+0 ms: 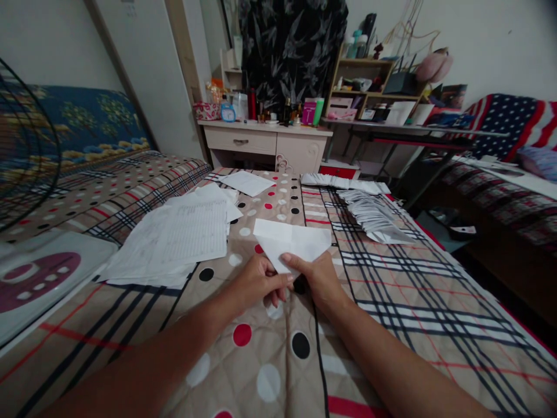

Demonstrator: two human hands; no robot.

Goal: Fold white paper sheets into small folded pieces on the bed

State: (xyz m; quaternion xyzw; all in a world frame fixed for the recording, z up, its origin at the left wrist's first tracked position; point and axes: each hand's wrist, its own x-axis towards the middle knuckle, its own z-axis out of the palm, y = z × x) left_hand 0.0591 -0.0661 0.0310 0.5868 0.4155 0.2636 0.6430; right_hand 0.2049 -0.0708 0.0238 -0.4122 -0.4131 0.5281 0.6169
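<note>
Both hands hold one folded white sheet of paper just above the patterned bedspread. My left hand pinches the sheet's lower point from the left, fingers curled. On the right, my right hand grips the same lower edge, thumb on top of the paper. The sheet is creased into a roughly triangular shape that points toward me.
A loose stack of printed sheets lies left of the hands, with one more sheet further back. Rows of folded papers lie at the right. A fan stands at far left. A cluttered dresser and shelves line the back wall.
</note>
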